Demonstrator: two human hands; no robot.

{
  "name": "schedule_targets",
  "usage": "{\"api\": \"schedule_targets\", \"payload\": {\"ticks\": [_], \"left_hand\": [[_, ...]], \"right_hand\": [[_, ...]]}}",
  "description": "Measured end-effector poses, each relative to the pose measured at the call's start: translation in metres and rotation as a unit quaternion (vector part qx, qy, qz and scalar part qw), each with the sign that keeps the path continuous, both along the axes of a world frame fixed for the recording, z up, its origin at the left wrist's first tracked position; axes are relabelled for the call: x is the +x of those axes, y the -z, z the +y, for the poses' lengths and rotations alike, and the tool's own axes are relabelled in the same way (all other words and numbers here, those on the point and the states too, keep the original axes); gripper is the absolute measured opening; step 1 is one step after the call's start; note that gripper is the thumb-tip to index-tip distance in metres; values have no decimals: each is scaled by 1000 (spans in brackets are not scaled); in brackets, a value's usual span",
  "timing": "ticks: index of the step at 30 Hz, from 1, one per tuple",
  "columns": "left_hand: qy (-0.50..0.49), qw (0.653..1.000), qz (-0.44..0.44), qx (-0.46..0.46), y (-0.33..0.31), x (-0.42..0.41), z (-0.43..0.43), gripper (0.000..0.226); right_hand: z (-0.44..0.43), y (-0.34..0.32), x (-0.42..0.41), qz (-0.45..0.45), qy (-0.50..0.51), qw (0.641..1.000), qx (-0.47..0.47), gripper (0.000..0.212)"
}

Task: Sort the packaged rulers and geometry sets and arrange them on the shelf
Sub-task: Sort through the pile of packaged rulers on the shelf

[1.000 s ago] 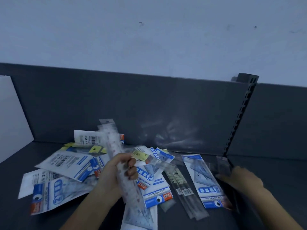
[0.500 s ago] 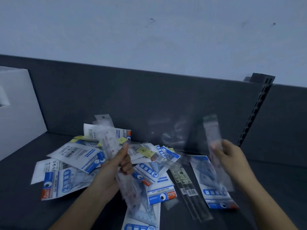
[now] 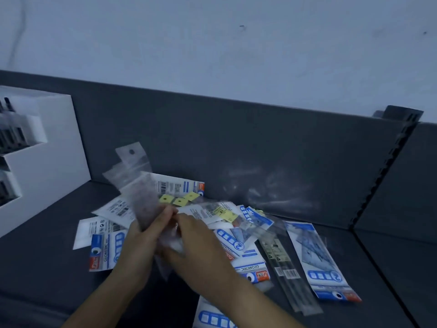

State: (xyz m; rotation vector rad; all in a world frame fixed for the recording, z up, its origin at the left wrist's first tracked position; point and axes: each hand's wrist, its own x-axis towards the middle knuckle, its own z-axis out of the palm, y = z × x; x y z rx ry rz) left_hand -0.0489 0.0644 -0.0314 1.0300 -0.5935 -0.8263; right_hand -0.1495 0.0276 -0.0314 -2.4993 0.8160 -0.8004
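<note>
My left hand (image 3: 144, 235) grips a bunch of clear-sleeved rulers (image 3: 139, 185) that stand upright over the pile, blurred by motion. My right hand (image 3: 196, 247) is pressed against the same bunch just below the left one, fingers round its lower part. Beneath both hands lies a loose heap of blue-and-white geometry set packs (image 3: 238, 237) on the dark shelf (image 3: 47, 268). One geometry set pack (image 3: 319, 259) lies apart at the right, with two clear ruler sleeves (image 3: 283, 268) beside it.
A white stepped display box (image 3: 54, 147) holding dark items stands at the left. The shelf's dark back panel (image 3: 236, 143) runs behind the heap. A slotted upright (image 3: 387, 166) divides this bay from the adjoining one at the right.
My right hand has carried its clear ruler sleeve from the right over to the left hand and joined it to the bunch. The view has swung left, showing more of the white box.
</note>
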Motion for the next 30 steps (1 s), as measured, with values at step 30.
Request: {"api": "schedule_targets", "payload": {"ticks": [30], "left_hand": [[37, 995, -94, -3, 16, 22, -5, 58]], "right_hand": [[-141, -20, -226, -15, 390, 916, 94, 16]]}}
